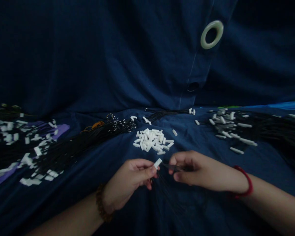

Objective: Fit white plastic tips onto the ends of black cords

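Note:
Between its thumb and fingertips, my left hand (pixel 134 178) pinches a small white plastic connector housing (pixel 158 163). Thin black wires (pixel 166 188) hang below that hand over the dark cloth. My right hand (pixel 193 168), just to the right, is closed on a thin dark strand (pixel 171 166) that looks like a black wire and reaches toward the housing. Whether its tip sits inside the housing is too dim to tell. Beyond both hands lies a heap of loose white connector housings (pixel 152 140), with a single one (pixel 174 132) lying apart.
Bundles of black wires (pixel 71 147) with white connectors (pixel 27 160) spread at the left, partly over purple material (pixel 61 131). More wires with white connectors (pixel 236 134) lie at the right. A dark blue cloth (pixel 127 59) with a ring eyelet (pixel 212 34) rises behind.

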Demonstrator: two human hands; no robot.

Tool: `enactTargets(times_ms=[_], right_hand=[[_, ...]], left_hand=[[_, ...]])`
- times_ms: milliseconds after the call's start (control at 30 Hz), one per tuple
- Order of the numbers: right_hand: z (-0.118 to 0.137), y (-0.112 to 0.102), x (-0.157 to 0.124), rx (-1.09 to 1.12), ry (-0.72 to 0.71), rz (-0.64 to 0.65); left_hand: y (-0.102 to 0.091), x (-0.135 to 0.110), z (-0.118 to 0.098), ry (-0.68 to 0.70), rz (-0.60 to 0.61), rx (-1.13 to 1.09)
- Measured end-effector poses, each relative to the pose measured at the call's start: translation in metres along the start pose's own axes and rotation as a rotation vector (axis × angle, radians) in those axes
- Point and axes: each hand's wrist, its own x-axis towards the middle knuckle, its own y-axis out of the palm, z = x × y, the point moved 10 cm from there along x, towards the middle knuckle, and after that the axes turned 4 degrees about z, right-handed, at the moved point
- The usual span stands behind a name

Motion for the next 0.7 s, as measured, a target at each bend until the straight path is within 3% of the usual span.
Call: enactTargets(times_ms=[333,567,700], right_hand=[[-0.005,0.009,-0.004,-0.167,0.045,0.020],[0.006,-0.011,-0.011,-0.247,0.026,-0.036],[0.023,-0.021,-0.019,-0.496,-0.071,-0.127]], left_hand=[[-0.003,0.002,0.003,-0.006,0.001,-0.034],[-0.005,0.004,0.010,-0.048,0.017,-0.129],[-0.005,0.004,0.012,-0.076,0.026,-0.120]])
